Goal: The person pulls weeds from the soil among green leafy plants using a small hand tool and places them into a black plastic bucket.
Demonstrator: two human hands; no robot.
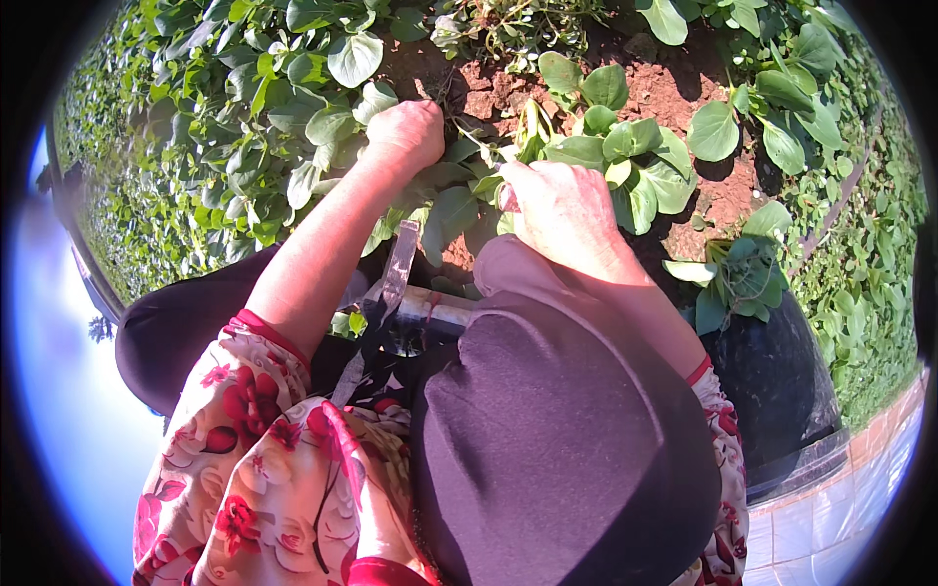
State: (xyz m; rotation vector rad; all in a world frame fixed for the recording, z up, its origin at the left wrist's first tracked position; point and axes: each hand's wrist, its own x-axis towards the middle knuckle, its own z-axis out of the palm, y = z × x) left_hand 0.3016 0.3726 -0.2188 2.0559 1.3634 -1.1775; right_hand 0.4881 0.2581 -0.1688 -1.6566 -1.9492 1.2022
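My left hand [408, 135] is closed in a fist among the leaves. Whatever its fingers hold is hidden behind its back. To its right, my right hand [565, 203] is closed at the base of some leafy greens [640, 161], its fingers curled around pale stems that I see only in part. A thin, light stem [469, 135] stretches across the gap between the hands. Broad green leaves [451, 210] hang below and between them. Both forearms come up from floral sleeves, the hands bare.
Reddish clods of soil [664, 93] show beyond my hands. Dense leafy plants [234, 127] fill the left. Dark cloth [567, 420] covers much of the lower middle, near a grey strap [399, 264]. At right, a bunch of leaves [747, 269] rests against a dusty black rounded object [777, 381].
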